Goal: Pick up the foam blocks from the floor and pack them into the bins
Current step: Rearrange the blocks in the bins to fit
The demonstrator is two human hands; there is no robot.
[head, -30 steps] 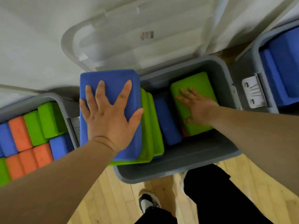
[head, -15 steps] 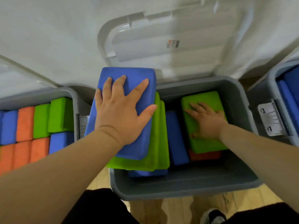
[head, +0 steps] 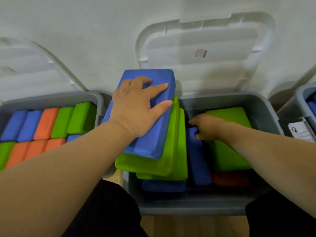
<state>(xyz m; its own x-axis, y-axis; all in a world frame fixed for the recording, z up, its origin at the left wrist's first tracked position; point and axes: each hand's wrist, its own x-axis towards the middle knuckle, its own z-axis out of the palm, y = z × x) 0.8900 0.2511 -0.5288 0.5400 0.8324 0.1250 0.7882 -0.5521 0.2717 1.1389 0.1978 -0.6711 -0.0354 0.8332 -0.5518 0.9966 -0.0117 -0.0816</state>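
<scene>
Three grey bins. The left bin (head: 51,98) has blocks partly behind an arm. In the middle bin (head: 256,103), the left grip (head: 136,106), fingers spread, presses the top blue block (head: 153,139) of four stacked. The right grip (head: 208,127) is blurry, so I cannot tell its hold. The right bin (head: 301,93) is cut off.

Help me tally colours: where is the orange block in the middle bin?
The orange block lies deep in the bin's right half, head view, under a green block, beside a blue block.

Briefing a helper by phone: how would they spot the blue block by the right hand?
Find the middle grey bin. Between its green stack and flat green block stands a blue block. Unlike those neighbours, it stands on its narrow edge.
</scene>
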